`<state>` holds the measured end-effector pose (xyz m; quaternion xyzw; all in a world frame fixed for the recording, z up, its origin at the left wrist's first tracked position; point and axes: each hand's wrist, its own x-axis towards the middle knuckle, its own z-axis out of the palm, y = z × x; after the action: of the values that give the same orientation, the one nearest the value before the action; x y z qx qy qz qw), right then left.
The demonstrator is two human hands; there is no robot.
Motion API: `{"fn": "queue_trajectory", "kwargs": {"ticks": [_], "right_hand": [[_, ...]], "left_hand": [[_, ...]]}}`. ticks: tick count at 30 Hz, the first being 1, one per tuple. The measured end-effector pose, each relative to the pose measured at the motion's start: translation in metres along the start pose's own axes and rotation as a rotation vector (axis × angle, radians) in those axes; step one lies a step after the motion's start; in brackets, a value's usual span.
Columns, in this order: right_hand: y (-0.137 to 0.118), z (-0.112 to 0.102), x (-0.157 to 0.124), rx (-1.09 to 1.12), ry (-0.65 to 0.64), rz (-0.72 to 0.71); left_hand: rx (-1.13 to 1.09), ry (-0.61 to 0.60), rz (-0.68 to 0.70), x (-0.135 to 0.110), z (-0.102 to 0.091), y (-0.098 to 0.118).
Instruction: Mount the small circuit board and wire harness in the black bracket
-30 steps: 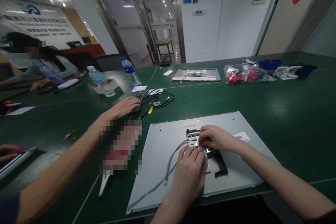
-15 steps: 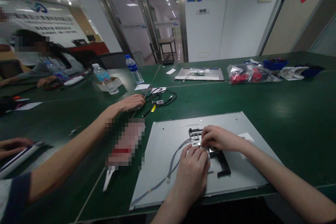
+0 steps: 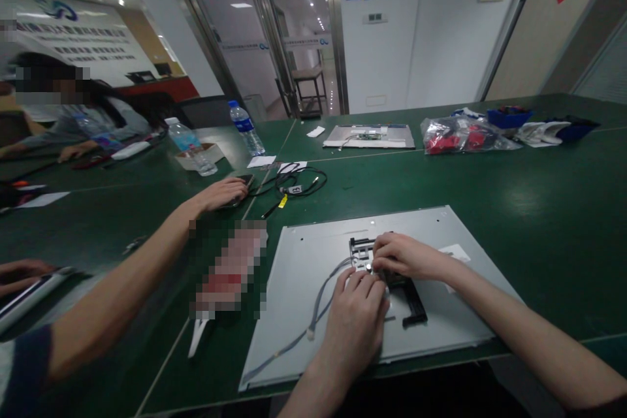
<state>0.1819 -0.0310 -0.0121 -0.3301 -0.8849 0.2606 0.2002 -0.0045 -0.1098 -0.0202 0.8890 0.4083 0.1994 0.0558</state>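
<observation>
A pale flat panel (image 3: pixel 294 287) lies in front of me on the green table, its plain metal-like face up. Near its middle sits a black bracket-like frame (image 3: pixel 415 305) with light metal parts, partly covered by my hands. My left hand (image 3: pixel 360 307) rests over the frame's near side with its fingers curled and close together; their tips are hidden. Coming from the right, my right hand (image 3: pixel 404 256) pinches at the frame's centre, beside a small round silvery part (image 3: pixel 369 268). What its fingers hold is concealed. A grey cable (image 3: pixel 321 297) runs from the frame to the panel's lower left.
A co-worker's hand (image 3: pixel 223 194) is on a dark phone-like object left of a coiled black cable (image 3: pixel 304 186). Left of the panel is a blurred-out reddish item (image 3: pixel 232 268). Farther back are bottles (image 3: pixel 247 130), another panel (image 3: pixel 337 137) and plastic bags (image 3: pixel 465 134).
The co-worker's hand has drawn left with the phone-like object. My hands stay at the frame with only slight finger movement. The whole view has shifted a little.
</observation>
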Motion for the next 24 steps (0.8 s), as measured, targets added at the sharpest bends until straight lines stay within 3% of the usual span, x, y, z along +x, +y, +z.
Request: {"fn": "queue_trajectory", "kwargs": {"ticks": [8,24], "right_hand": [[0.0023,-0.0042,-0.0027,-0.081,0.022,-0.017],[0.001,-0.0041,-0.0034,-0.033,0.046,-0.054]], "left_hand": [[-0.015,0.026,0.013,-0.0002,0.0007,-0.0008],[-0.004,0.015,0.009,0.0018,0.0003,0.0003]]}}
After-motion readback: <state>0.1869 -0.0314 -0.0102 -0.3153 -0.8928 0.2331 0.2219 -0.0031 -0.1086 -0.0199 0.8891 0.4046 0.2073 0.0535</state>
